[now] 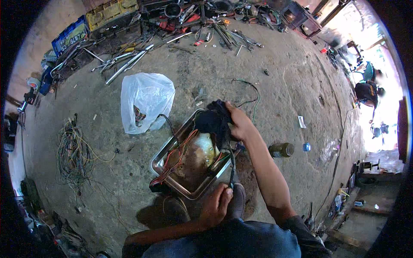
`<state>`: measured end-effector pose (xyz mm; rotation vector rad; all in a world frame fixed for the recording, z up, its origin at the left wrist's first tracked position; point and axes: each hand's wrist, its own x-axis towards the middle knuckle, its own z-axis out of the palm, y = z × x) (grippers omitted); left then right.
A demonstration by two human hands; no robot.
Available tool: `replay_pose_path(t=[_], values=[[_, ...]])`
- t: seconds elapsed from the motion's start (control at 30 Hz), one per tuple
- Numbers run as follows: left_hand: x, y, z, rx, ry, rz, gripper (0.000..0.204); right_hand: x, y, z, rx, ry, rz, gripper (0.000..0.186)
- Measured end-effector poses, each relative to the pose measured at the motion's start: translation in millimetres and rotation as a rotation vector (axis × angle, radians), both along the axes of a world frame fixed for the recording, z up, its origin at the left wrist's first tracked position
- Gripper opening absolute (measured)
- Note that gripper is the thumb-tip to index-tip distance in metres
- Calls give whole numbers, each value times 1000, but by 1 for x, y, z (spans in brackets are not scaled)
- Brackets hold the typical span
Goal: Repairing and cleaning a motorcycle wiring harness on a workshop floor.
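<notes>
Right hand fingers clenched on crumpled black cloth, over far corner of shiny rectangular steel tray. Left hand pinches thin dark cable at tray's near rim. Tangled red-orange wires drape tray. Rough concrete floor; translucent plastic bag just beyond.

A crumpled white plastic bag is lying on the floor at ten o'clock of the metal tray. A blue rectangular box with light markings is sitting at eleven o'clock, beside a yellow case.

A repair workshop: scattered tools and loose wires cover the concrete floor.
</notes>
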<state>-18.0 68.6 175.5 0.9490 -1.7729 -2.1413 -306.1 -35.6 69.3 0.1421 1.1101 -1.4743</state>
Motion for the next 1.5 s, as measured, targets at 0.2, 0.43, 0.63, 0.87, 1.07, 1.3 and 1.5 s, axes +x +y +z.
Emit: replay_pose_path(t=[0.2,0.43,0.63,0.87,1.07,1.3,1.5], values=[[-3,-9,-5,72,9,163,23,36,121,59,198,654,-359,52],[-16,-12,-7,-191,-85,82,24,144,147,97,256,257,-9,49],[-9,8,-33,-390,-10,-47,29,77,105,56,-161,-458,28,49],[7,11,-4,-212,93,-269,21,-36,44,-18,81,-500,-406,44],[2,6,-10,-34,-22,1,18,-20,25,14,-12,-71,52,43],[-8,-20,-16,290,97,311,25,59,121,104,83,196,-151,56],[-22,-16,-36,160,15,151,16,121,173,110,328,345,91,45]])
